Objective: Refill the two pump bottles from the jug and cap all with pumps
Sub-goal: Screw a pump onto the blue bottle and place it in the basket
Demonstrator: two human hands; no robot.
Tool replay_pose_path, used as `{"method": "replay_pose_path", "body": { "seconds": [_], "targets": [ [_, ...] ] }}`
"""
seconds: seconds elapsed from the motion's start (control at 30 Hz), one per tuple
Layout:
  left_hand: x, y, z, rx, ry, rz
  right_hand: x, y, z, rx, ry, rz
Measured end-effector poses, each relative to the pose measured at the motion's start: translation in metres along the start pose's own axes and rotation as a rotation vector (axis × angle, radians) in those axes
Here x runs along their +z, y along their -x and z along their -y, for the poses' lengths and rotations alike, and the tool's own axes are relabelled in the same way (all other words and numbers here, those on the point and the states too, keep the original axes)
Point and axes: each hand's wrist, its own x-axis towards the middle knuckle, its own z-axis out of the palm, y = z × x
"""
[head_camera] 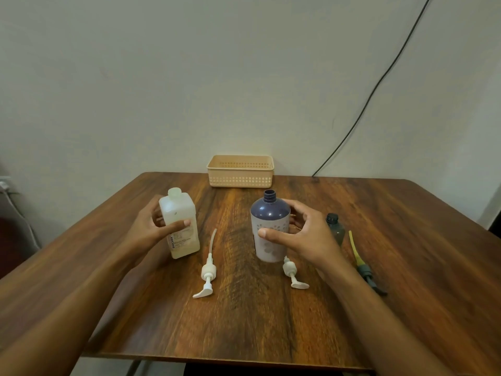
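Observation:
A translucent white square jug (pixel 180 213) with an open neck stands left of centre on the wooden table (pixel 244 316). My left hand (pixel 154 226) grips it, thumb across its front. A round dark-blue bottle (pixel 269 213) with a pale flowered label stands uncapped at centre. My right hand (pixel 301 234) curls round its right side, thumb on the label. Behind that hand stands a smaller dark transparent bottle (pixel 334 226), also uncapped. Two white pumps lie on the table: one (pixel 208 270) near the jug, one (pixel 292 272) by the blue bottle. A dark pump with a yellow tube (pixel 362 263) lies at right.
A beige perforated basket (pixel 240 171) sits at the table's far edge against the wall. A black cable (pixel 371 96) runs down the wall to the table's back right. The table's front edge is close to me.

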Motion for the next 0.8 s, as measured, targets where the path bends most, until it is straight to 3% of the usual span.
{"method": "replay_pose_path", "body": {
  "seconds": [0.63, 0.8],
  "targets": [
    [-0.003, 0.009, -0.007, -0.025, -0.097, 0.029, -0.001, -0.001, -0.004, -0.010, -0.016, 0.011],
    [-0.014, 0.002, -0.052, 0.186, -0.224, -0.082, -0.002, 0.000, -0.002, -0.029, -0.019, 0.002]
  ]
}}
